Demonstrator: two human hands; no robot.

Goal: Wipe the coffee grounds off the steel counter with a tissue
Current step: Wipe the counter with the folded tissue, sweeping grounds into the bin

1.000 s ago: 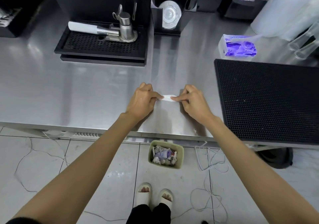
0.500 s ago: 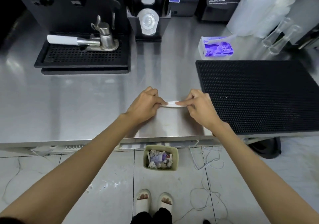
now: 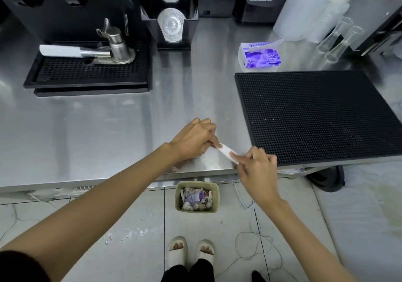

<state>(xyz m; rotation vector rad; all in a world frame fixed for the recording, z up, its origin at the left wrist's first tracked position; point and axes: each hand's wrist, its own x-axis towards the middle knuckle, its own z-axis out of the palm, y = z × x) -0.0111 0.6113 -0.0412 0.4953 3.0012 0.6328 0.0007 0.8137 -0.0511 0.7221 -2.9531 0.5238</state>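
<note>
A: Where is the tissue (image 3: 226, 152)?

B: Folded into a small white strip and pinched at both ends: the left hand (image 3: 194, 139) nips its far end between thumb and forefinger, and the right hand (image 3: 257, 168) nips the near end with its other fingers loosely curled. It hangs just over the near edge of the steel counter (image 3: 108, 129).

A: Why hold it like that?

B: I'd judge it's being folded, to keep whatever grounds it has gathered shut inside. The small waste bin (image 3: 197, 197) on the floor sits almost straight below.

A: Any grounds left?

B: A faint brownish smear shows near the counter's lip under the left wrist, though it could be a reflection.

A: Room to move?

B: Bare steel runs open to the left. The black rubber bar mat (image 3: 315, 116) bounds the right, with the drip tray (image 3: 87, 73) and tissue pack (image 3: 260, 56) at the far side.
</note>
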